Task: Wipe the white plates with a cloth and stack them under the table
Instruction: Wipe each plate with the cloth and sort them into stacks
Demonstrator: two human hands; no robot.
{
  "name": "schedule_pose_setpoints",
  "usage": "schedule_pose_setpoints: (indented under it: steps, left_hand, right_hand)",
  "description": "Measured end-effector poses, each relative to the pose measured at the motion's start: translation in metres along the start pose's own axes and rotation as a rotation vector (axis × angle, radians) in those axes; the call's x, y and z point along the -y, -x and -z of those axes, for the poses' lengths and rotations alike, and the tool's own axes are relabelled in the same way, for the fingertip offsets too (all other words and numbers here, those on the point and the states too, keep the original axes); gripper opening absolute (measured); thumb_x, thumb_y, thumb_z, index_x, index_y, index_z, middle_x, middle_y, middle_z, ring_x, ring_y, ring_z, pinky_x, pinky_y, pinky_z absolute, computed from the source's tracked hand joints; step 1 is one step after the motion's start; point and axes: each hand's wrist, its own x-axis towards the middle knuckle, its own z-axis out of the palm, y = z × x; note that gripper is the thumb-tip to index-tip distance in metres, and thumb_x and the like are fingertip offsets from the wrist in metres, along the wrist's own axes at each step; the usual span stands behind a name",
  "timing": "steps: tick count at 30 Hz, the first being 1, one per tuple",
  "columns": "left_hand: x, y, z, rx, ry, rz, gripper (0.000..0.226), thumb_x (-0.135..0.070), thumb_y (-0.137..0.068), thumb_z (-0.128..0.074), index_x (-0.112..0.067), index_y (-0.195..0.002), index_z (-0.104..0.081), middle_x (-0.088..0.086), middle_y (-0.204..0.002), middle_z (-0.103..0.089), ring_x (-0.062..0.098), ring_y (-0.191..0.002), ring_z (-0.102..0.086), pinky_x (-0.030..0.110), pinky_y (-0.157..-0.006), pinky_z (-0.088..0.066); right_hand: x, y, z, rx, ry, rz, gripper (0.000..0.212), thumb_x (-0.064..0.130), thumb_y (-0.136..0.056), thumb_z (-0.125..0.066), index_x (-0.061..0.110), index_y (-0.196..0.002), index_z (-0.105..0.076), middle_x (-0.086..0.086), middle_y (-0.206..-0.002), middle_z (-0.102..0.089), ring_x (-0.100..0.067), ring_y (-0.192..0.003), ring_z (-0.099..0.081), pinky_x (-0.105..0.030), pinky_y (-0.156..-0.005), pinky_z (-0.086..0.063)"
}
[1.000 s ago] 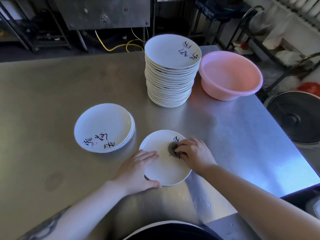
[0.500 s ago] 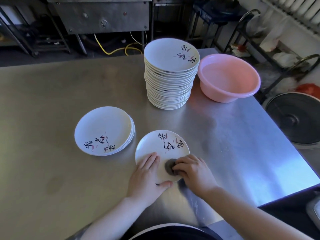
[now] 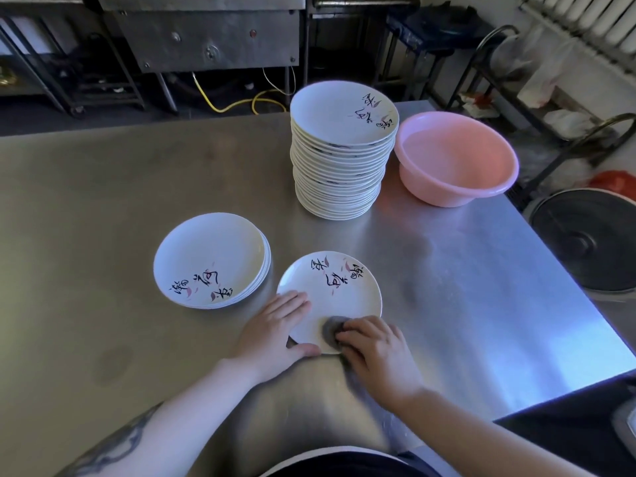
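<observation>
White plate at lower centre steadied by left hand (fingers flat); grey cloth gripped, pressed on rim by right hand.

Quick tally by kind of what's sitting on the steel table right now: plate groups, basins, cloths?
Tall plate stack: 1
Short plate stack: 1
Single plate being wiped: 1
Pink basin: 1
Grey cloth: 1
Total: 5
</observation>
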Motion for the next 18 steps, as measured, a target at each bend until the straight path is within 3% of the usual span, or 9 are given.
schedule_pose_setpoints:
  steps: [3, 9, 13, 15, 18]
  left_hand:
    - [-0.003, 0.002, -0.002, -0.016, 0.035, 0.019, 0.110, -0.092, -0.070, -0.021, -0.016, -0.146, -0.045, -0.016, -0.153, -0.028, -0.004, -0.141, -0.016, 0.007, -0.112, 0.008]
    - [-0.007, 0.001, 0.002, -0.043, 0.062, 0.041, 0.102, -0.082, -0.068, -0.037, -0.017, -0.146, -0.043, -0.020, -0.151, -0.026, -0.003, -0.142, -0.017, 0.003, -0.107, 0.010]
    - [-0.013, 0.001, 0.015, -0.070, 0.233, 0.086, 0.105, -0.093, -0.065, -0.034, -0.023, -0.141, -0.051, -0.023, -0.147, -0.036, -0.009, -0.139, -0.024, 0.004, -0.111, -0.001]
    - [-0.020, 0.002, 0.029, -0.152, 0.421, 0.130, 0.082, -0.088, -0.068, -0.046, -0.030, -0.122, -0.066, -0.024, -0.132, -0.056, -0.010, -0.129, -0.040, 0.015, -0.113, -0.024]
    - [-0.043, 0.000, 0.057, -0.281, 0.674, 0.159, 0.030, -0.060, -0.077, -0.062, -0.038, -0.096, -0.069, -0.019, -0.105, -0.067, 0.002, -0.107, -0.058, 0.022, -0.092, -0.043]
  right_hand:
    - [0.008, 0.004, -0.005, 0.040, 0.030, 0.034, 0.026, 0.035, -0.068, -0.076, 0.030, -0.093, -0.071, 0.015, -0.103, -0.064, -0.013, -0.095, -0.059, -0.028, -0.078, -0.046]
    - [0.001, -0.005, -0.004, -0.018, 0.115, 0.164, 0.007, 0.030, -0.084, -0.066, 0.026, -0.088, -0.070, 0.012, -0.096, -0.065, -0.015, -0.084, -0.061, -0.029, -0.069, -0.048]
    - [0.002, -0.023, 0.021, -0.068, 0.086, 0.200, 0.011, 0.031, -0.086, -0.062, 0.026, -0.086, -0.071, 0.014, -0.094, -0.066, -0.013, -0.083, -0.061, -0.023, -0.070, -0.043]
    - [0.004, -0.042, 0.047, -0.062, 0.023, 0.198, 0.017, 0.038, -0.087, -0.058, 0.026, -0.088, -0.070, 0.016, -0.094, -0.065, -0.012, -0.084, -0.059, -0.024, -0.067, -0.044]
    - [0.009, -0.069, 0.085, -0.035, -0.167, 0.071, 0.015, 0.038, -0.090, -0.056, 0.026, -0.092, -0.065, 0.021, -0.095, -0.061, -0.006, -0.086, -0.055, -0.025, -0.069, -0.049]
